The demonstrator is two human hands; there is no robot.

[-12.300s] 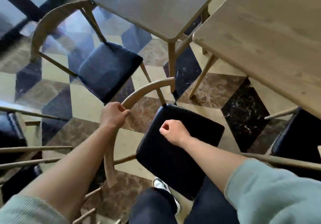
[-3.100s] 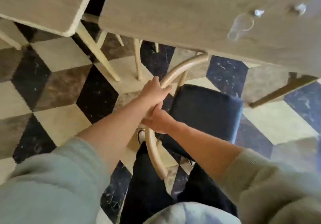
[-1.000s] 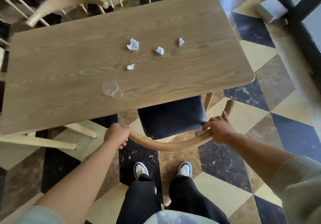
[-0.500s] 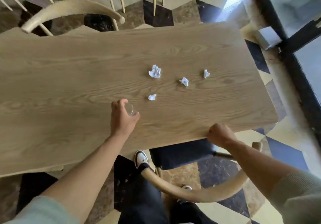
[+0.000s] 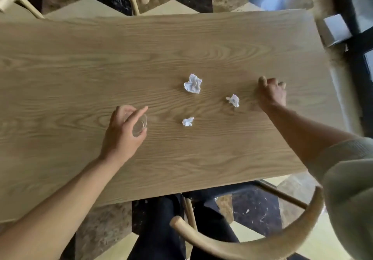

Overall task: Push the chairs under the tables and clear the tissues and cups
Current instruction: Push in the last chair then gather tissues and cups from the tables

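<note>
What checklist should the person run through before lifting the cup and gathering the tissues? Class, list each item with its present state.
1. Left hand wrapped around clear cup: ok.
2. Cup empty: cannot tell.
3. Right hand holds the fourth tissue: cannot tell; hand closed.
4. Three tissues left on table, large tissue, right tissue, small tissue: not ok.
5. Near chair tucked under table: ok.
</note>
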